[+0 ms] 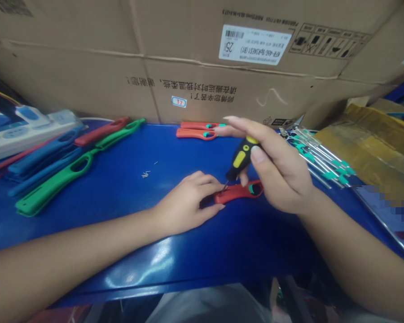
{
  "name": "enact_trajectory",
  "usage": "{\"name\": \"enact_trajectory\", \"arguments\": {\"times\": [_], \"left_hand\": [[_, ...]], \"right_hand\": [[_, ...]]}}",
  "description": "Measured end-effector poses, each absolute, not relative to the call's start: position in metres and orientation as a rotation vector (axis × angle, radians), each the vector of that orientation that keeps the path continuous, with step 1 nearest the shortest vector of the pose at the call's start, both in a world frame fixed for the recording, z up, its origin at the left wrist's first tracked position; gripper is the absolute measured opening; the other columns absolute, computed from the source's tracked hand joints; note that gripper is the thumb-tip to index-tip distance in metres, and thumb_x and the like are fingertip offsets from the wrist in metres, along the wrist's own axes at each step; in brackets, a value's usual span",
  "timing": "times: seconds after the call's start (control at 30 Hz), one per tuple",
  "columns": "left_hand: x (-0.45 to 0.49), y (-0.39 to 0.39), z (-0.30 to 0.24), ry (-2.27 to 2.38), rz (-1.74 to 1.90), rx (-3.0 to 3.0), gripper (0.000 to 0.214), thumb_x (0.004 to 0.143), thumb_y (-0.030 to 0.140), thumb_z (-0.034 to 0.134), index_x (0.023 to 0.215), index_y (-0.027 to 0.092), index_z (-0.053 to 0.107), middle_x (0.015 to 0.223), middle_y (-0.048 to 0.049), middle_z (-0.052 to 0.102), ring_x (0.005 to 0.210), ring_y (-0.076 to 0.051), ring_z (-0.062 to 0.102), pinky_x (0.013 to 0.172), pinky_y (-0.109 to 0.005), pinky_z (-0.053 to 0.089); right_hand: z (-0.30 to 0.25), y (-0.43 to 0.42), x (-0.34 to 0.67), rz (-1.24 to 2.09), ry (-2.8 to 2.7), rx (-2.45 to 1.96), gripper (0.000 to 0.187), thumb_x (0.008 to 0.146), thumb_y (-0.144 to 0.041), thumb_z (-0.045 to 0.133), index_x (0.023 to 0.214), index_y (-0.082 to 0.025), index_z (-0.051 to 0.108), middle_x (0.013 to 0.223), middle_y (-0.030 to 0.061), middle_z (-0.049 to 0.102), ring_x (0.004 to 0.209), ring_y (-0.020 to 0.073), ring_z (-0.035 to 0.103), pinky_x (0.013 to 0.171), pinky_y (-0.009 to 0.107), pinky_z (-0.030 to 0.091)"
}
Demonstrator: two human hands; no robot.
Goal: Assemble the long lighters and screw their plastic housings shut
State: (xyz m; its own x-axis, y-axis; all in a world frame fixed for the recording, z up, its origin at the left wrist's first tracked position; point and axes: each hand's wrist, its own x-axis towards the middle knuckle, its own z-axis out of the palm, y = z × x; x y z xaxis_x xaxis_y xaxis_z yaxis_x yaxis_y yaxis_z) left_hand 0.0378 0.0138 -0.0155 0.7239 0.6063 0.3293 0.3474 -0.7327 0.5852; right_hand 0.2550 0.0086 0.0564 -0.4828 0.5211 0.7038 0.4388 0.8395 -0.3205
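A red lighter body point(235, 194) with a teal trigger lies on the blue table. My left hand point(188, 204) holds its left end between thumb and fingers. In my right hand point(279, 168) is a short screwdriver point(241, 158) with a black and yellow handle. The screwdriver is tilted, its tip down at the left part of the red body, close to my left fingertips. Whether the tip sits on a screw is too small to tell. Several small screws point(145, 174) lie on the table left of my left hand.
Two red lighter bodies point(192, 133) lie by the cardboard box point(188, 80) at the back. Green point(54, 188), blue and red casings lie left, beside a white power strip point(30, 130). Metal rods with teal parts point(323, 157) and a yellowish taped package point(377, 143) are at right.
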Motion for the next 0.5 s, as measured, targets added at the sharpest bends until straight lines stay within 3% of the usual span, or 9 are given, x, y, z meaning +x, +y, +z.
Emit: {"name": "enact_trajectory", "arguments": {"times": [0.07,0.17,0.23,0.3,0.37,0.5], "left_hand": [[0.0374,0.0137,-0.0157,0.727,0.700,2.437,0.030,0.096,0.029,0.068,0.124,0.017,0.068,0.116,-0.0085,0.070,0.105,-0.025,0.061,0.097,-0.043,0.051],[0.0367,0.0130,-0.0159,0.724,0.720,2.451,0.030,0.096,0.028,0.068,0.124,0.019,0.068,0.116,-0.0084,0.070,0.104,-0.024,0.061,0.096,-0.043,0.050],[0.0364,0.0128,-0.0159,0.729,0.722,2.449,0.030,0.096,0.028,0.068,0.124,0.019,0.068,0.117,-0.0083,0.071,0.104,-0.024,0.062,0.095,-0.043,0.051],[0.0363,0.0129,-0.0158,0.733,0.708,2.437,0.030,0.095,0.029,0.068,0.124,0.019,0.068,0.116,-0.0084,0.071,0.104,-0.025,0.061,0.096,-0.043,0.051],[0.0364,0.0131,-0.0155,0.735,0.691,2.430,0.030,0.096,0.029,0.068,0.123,0.018,0.069,0.116,-0.0087,0.071,0.106,-0.025,0.061,0.097,-0.044,0.051],[0.0371,0.0130,-0.0149,0.724,0.702,2.437,0.030,0.096,0.028,0.068,0.124,0.018,0.069,0.119,-0.0088,0.071,0.107,-0.025,0.062,0.098,-0.044,0.049]], "right_hand": [[0.0559,0.0095,0.2550,0.213,-2.129,-0.694,0.036,0.107,-0.025,0.047,0.141,-0.025,0.058,0.123,0.0055,0.075,0.079,0.0140,0.076,0.068,0.027,0.063],[0.0557,0.0106,0.2574,-0.112,-2.125,-0.635,0.027,0.095,-0.032,0.071,0.121,-0.024,0.068,0.109,0.0054,0.079,0.082,0.0195,0.077,0.071,0.031,0.064],[0.0555,0.0102,0.2581,-0.172,-2.174,-0.657,0.030,0.100,-0.033,0.064,0.128,-0.024,0.065,0.112,0.0062,0.079,0.084,0.0208,0.077,0.075,0.034,0.064],[0.0546,0.0093,0.2567,0.066,-2.209,-0.718,0.038,0.108,-0.028,0.045,0.145,-0.025,0.053,0.125,0.0071,0.074,0.084,0.0179,0.076,0.072,0.032,0.064],[0.0535,0.0090,0.2543,0.286,-2.172,-0.736,0.041,0.108,-0.024,0.039,0.148,-0.025,0.048,0.131,0.0081,0.070,0.085,0.0156,0.075,0.068,0.029,0.063],[0.0534,0.0116,0.2533,-0.039,-2.106,-0.605,0.027,0.093,-0.030,0.073,0.117,-0.019,0.067,0.103,0.0060,0.078,0.084,0.0186,0.074,0.074,0.030,0.063]]}}
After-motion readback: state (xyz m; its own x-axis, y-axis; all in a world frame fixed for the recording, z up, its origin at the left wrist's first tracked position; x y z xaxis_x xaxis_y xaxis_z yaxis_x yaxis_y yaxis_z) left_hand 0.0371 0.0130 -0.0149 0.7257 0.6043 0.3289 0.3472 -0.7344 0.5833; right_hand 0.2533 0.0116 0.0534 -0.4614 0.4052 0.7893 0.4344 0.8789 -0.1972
